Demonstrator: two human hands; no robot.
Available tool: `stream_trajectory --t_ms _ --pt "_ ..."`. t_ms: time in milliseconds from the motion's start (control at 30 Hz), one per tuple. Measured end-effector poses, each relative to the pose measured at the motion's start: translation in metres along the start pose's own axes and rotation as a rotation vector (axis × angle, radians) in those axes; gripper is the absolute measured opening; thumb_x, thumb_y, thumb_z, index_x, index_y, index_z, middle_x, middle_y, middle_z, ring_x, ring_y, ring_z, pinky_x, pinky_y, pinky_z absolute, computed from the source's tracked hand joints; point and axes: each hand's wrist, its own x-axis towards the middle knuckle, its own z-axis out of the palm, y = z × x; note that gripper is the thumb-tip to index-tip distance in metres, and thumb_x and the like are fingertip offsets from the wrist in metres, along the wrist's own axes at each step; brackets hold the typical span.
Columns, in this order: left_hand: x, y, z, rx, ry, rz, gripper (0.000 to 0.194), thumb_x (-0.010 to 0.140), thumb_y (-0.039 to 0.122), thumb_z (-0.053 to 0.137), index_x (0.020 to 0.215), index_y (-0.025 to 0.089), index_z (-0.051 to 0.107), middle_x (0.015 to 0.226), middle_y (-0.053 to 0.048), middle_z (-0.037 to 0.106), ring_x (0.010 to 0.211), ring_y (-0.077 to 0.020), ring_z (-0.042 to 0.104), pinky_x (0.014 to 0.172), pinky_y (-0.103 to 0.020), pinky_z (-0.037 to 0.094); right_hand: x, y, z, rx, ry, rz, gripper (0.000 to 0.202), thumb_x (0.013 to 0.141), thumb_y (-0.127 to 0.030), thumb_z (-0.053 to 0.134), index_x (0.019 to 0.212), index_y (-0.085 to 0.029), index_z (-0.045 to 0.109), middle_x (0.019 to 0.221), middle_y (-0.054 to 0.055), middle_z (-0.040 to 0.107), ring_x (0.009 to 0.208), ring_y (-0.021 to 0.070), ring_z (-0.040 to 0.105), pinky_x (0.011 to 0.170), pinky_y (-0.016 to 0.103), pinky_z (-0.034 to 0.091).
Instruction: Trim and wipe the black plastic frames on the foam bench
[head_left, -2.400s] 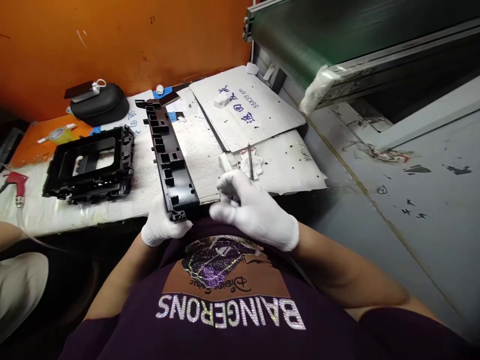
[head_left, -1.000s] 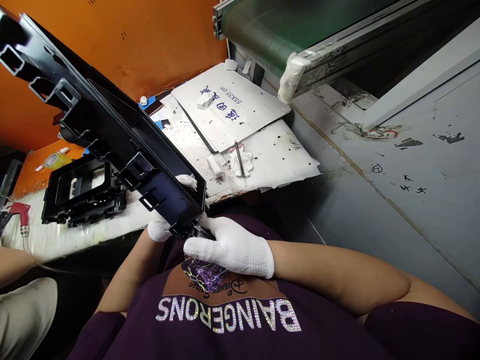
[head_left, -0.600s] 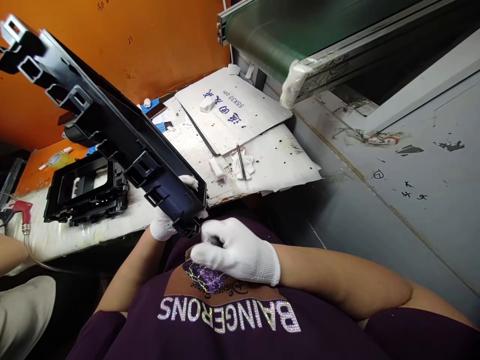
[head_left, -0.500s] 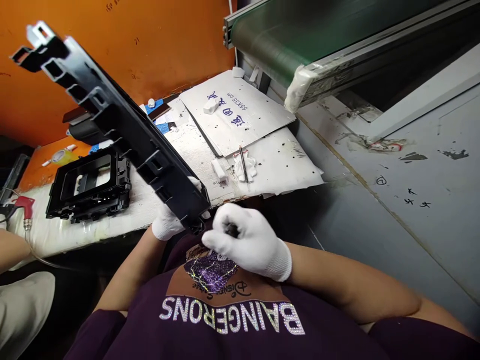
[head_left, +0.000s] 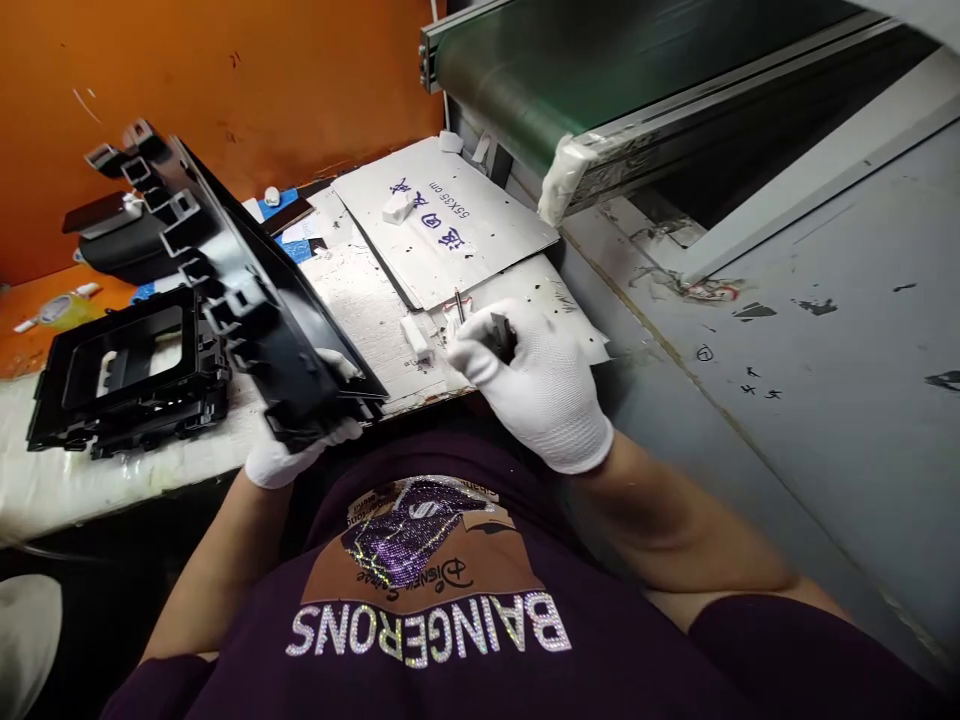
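Note:
My left hand (head_left: 289,455), in a white glove, grips the near end of a long black plastic frame (head_left: 247,290) with clips along its side. The frame is held tilted, its far end raised up to the left over the bench. My right hand (head_left: 551,390), gloved too, is curled closed to the right of the frame, apart from it. Something small and dark shows inside the curled fingers, but I cannot make out what it is. Beyond that hand a pen-like stick (head_left: 459,305) lies on a crumpled white scrap, partly hidden by the fingers.
Another black plastic frame (head_left: 52,400) lies on the bench at left. A roll of yellow tape (head_left: 64,312) is behind it. White boards with handwriting (head_left: 487,240) and a white foam block (head_left: 415,338) lie on the bench. A green conveyor belt (head_left: 510,90) runs at the upper right.
My right hand has moved up and to the right, away from the frame's near end. The black frame has swung lower and turned, showing more of its clipped side.

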Motion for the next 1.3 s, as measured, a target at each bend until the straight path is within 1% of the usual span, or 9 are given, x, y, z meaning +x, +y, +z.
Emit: stream_trajectory --t_ms 133,267,367,433,567,800,967,1133,1300 --pt "-0.003 0.025 -0.005 0.022 0.048 0.183 0.060 0.059 0.037 0.097 0.111 0.030 0.067 0.097 0.000 0.064 0.098 -0.0193 0.067 0.099 -0.041 0.060 -0.014 0.032 0.012 0.065 -0.252 0.103 0.022 0.093 -0.035 0.061 0.107 -0.019 0.066 0.094 0.005 0.067 0.086 0.0194 0.064 0.087 0.038 0.053" --pt "-0.001 0.026 0.002 -0.027 0.118 0.156 0.059 0.059 0.048 0.095 0.108 0.034 0.064 0.095 0.002 0.062 0.099 -0.0193 0.065 0.104 -0.043 0.056 -0.033 0.051 0.037 0.175 -0.404 -0.034 0.034 0.102 -0.038 0.044 0.117 -0.018 0.067 0.094 0.006 0.070 0.084 0.0178 0.066 0.085 0.035 0.055" --pt "0.002 0.026 0.011 -0.025 0.154 0.187 0.055 0.062 0.050 0.093 0.107 0.037 0.065 0.097 0.002 0.064 0.101 -0.0196 0.064 0.101 -0.041 0.057 -0.042 0.059 0.040 0.125 -0.399 -0.170 0.044 0.104 -0.046 0.038 0.121 -0.019 0.068 0.101 0.009 0.071 0.090 0.0204 0.066 0.089 0.036 0.055" --pt "0.005 0.032 0.017 0.000 0.172 0.204 0.049 0.066 0.050 0.090 0.107 0.041 0.065 0.100 0.004 0.065 0.106 -0.0194 0.063 0.102 -0.039 0.056 -0.045 0.064 0.036 0.082 -0.363 -0.176 0.044 0.104 -0.047 0.039 0.120 -0.020 0.069 0.101 0.010 0.071 0.092 0.0217 0.067 0.090 0.038 0.056" --pt "0.006 0.046 0.022 0.049 0.187 0.185 0.043 0.070 0.055 0.086 0.107 0.043 0.067 0.104 0.007 0.066 0.112 -0.0188 0.062 0.106 -0.037 0.054 -0.044 0.065 0.029 0.092 -0.272 -0.059 0.025 0.097 -0.040 0.056 0.109 -0.023 0.070 0.105 0.007 0.074 0.099 0.0223 0.069 0.095 0.038 0.055" --pt "0.005 0.049 0.020 0.119 0.169 0.185 0.042 0.072 0.060 0.082 0.108 0.045 0.067 0.106 0.013 0.066 0.119 -0.0168 0.059 0.104 -0.033 0.053 -0.030 0.058 0.036 0.277 -0.373 0.246 0.012 0.084 -0.029 0.071 0.091 -0.019 0.072 0.094 0.003 0.077 0.091 0.0197 0.071 0.088 0.035 0.055" --pt "0.006 0.048 0.018 0.084 0.221 0.194 0.045 0.066 0.059 0.087 0.105 0.042 0.069 0.107 0.012 0.070 0.114 -0.0184 0.063 0.100 -0.035 0.057 -0.021 0.061 0.040 0.333 -0.403 0.239 0.009 0.082 -0.027 0.073 0.086 -0.018 0.073 0.093 0.004 0.077 0.091 0.0194 0.071 0.089 0.035 0.054" --pt "0.004 0.046 0.014 0.042 0.168 0.204 0.042 0.073 0.054 0.084 0.110 0.045 0.067 0.107 0.017 0.070 0.116 -0.0157 0.063 0.104 -0.035 0.054 -0.016 0.060 0.044 0.359 -0.427 0.244 0.004 0.078 -0.022 0.075 0.079 -0.018 0.072 0.090 0.003 0.078 0.090 0.0191 0.072 0.089 0.034 0.054" --pt "0.003 0.044 0.009 -0.069 0.188 0.212 0.046 0.066 0.047 0.091 0.106 0.037 0.069 0.097 0.012 0.071 0.090 -0.0122 0.066 0.097 -0.032 0.060 -0.020 0.058 0.053 0.343 -0.387 0.304 0.005 0.078 -0.020 0.074 0.075 -0.019 0.071 0.092 0.003 0.078 0.091 0.0195 0.073 0.088 0.033 0.054"
